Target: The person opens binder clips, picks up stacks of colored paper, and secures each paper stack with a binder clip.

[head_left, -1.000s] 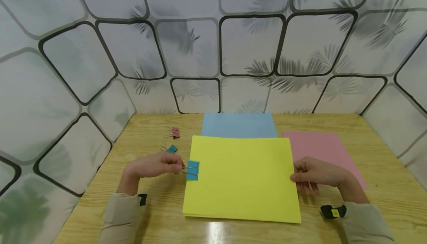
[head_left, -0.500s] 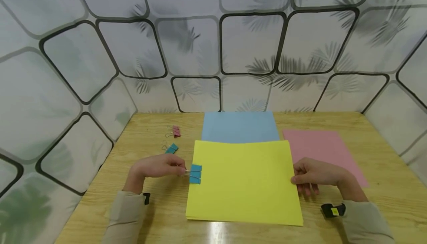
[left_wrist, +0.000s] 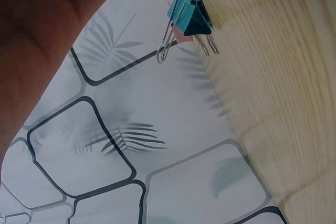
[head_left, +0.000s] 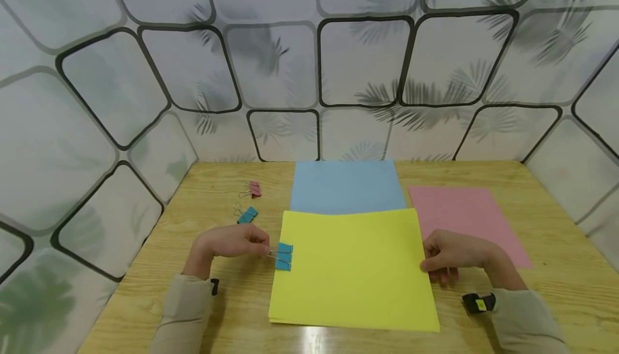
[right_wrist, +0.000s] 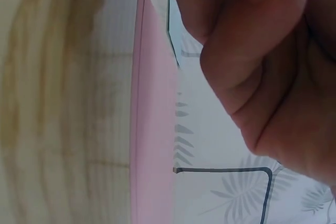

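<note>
A stack of yellow paper [head_left: 355, 273] lies level in front of me in the head view, with a blue binder clip [head_left: 283, 256] on its left edge. My left hand [head_left: 231, 240] pinches the clip's wire handles between thumb and fingers. At the opposite edge, my right hand [head_left: 456, 251] grips the paper, thumb on top and fingers underneath. The left wrist view shows part of the left hand [left_wrist: 52, 35] but not the clip it holds. In the right wrist view the curled fingers of the right hand [right_wrist: 257, 45] appear, the yellow paper out of sight.
Blue paper [head_left: 347, 186] lies behind the yellow stack, partly covered by it in the head view. Pink paper [head_left: 466, 211] is at the right, beyond the right hand. A teal binder clip [head_left: 248, 215] and a pink binder clip [head_left: 254, 189] rest on the wooden table [head_left: 208, 195].
The yellow stack has shifted toward me and slightly right, with both hands still on it. More of the blue paper shows behind it.
</note>
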Tool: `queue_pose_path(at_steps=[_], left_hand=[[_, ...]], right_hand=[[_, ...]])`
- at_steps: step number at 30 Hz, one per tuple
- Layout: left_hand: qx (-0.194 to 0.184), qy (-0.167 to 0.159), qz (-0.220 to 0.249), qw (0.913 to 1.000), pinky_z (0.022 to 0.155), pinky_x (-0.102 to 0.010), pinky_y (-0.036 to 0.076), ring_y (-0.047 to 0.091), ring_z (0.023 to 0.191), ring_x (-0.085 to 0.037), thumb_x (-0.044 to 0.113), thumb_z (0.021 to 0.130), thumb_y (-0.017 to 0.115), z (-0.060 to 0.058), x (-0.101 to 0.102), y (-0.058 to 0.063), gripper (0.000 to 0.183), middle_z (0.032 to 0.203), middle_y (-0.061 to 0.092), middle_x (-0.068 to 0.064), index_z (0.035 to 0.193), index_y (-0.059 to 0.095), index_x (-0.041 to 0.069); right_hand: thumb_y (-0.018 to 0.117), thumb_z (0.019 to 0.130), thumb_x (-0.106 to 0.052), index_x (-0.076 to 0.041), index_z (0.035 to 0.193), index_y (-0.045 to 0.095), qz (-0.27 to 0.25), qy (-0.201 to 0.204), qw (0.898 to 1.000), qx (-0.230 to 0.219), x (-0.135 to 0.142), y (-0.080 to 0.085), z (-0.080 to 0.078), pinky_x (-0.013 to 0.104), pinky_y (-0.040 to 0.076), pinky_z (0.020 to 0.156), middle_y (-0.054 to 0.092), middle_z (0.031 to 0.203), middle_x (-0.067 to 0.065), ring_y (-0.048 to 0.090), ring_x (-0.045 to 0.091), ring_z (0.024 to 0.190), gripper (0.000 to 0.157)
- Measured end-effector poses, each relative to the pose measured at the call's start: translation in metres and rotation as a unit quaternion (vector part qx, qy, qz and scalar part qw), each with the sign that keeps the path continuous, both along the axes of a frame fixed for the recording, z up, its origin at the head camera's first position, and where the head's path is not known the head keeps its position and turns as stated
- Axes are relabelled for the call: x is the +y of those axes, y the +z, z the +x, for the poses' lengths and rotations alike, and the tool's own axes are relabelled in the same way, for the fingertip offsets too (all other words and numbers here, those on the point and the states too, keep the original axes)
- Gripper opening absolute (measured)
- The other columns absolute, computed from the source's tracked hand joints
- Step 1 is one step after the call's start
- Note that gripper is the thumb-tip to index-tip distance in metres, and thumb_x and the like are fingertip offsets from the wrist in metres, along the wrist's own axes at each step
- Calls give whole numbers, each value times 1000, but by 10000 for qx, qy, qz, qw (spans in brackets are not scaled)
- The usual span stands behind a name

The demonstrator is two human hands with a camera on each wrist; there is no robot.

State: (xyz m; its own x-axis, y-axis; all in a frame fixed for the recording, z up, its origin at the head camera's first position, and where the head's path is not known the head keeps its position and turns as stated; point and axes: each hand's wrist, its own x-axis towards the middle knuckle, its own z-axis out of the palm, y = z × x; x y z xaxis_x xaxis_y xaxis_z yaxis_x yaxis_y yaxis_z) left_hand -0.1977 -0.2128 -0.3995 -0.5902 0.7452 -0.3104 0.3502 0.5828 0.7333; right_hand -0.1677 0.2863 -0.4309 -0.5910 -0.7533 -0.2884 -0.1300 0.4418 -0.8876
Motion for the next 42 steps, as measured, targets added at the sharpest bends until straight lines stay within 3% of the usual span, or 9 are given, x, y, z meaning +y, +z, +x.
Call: queue_pose_path(at_steps=[7,18,36,42], left_hand=[[-27,148,-77,9999,53,-24,29,30,55,-9,16,102,55,1,2,1,28,65,39,6,80,62,0],[-45,124,-86,9999,53,-25,27,30,55,-9,17,101,57,2,5,0,29,65,39,6,77,57,-1],[32,239,-206,9995,53,-25,27,29,53,-10,19,102,57,1,7,-6,35,64,37,6,75,54,-3],[90,406,-315,9986,53,-26,27,31,55,-11,20,102,57,2,8,-5,35,64,37,6,76,56,-3]], right_hand=[[63,98,-14,3,74,64,95,-83,9999,-112,-3,-5,0,20,47,41,68,63,12,60,7,48,30],[65,96,-16,0,71,64,526,-314,9981,46,-7,-6,2,22,46,39,65,58,8,62,14,44,30],[64,96,-13,2,69,65,517,-363,9980,-31,-11,-4,3,21,47,40,65,57,9,61,11,44,32],[64,96,-13,2,68,65,636,-407,9971,95,-12,-4,4,27,51,41,65,57,9,62,15,43,32]])
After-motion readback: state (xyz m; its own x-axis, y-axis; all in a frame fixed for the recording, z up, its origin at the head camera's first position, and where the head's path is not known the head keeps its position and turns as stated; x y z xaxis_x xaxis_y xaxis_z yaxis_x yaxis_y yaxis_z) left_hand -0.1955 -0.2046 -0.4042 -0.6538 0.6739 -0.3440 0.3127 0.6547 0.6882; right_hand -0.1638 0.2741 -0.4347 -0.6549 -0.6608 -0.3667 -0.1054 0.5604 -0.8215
